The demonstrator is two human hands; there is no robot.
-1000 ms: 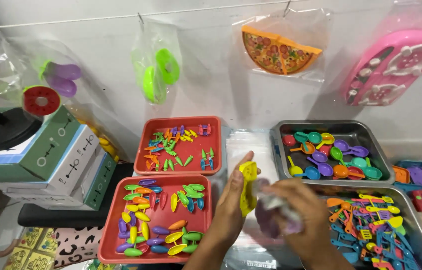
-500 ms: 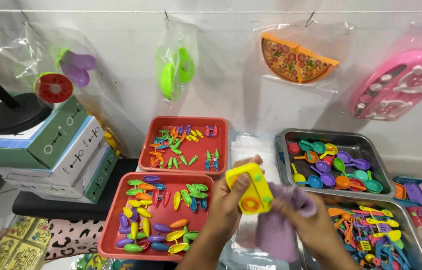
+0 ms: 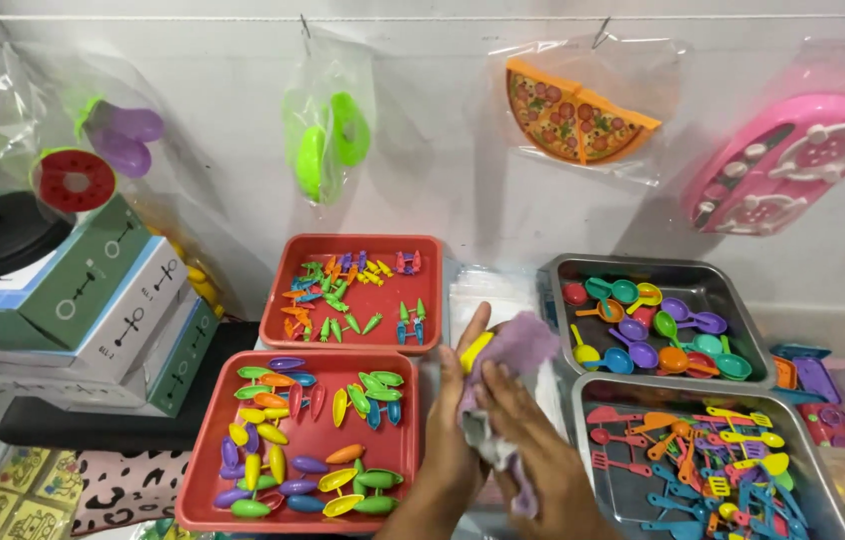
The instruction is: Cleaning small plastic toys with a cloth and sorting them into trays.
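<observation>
My left hand holds a yellow plastic toy piece, of which only a corner shows. My right hand presses a purple cloth over that piece, covering most of it. Both hands meet between the near red tray of coloured toy vegetables and the near metal tray of toy utensils. A stack of clear plastic bags lies just behind the hands.
A far red tray holds small toy carrots and bits. A far metal tray holds coloured toy spoons. Bagged toys hang on the wall: a pizza, a pink board, green pieces. Boxes are stacked at left.
The yellow piece, earlier in plain sight in my left hand, is now mostly wrapped under the purple cloth, which my right hand has brought up over it.
</observation>
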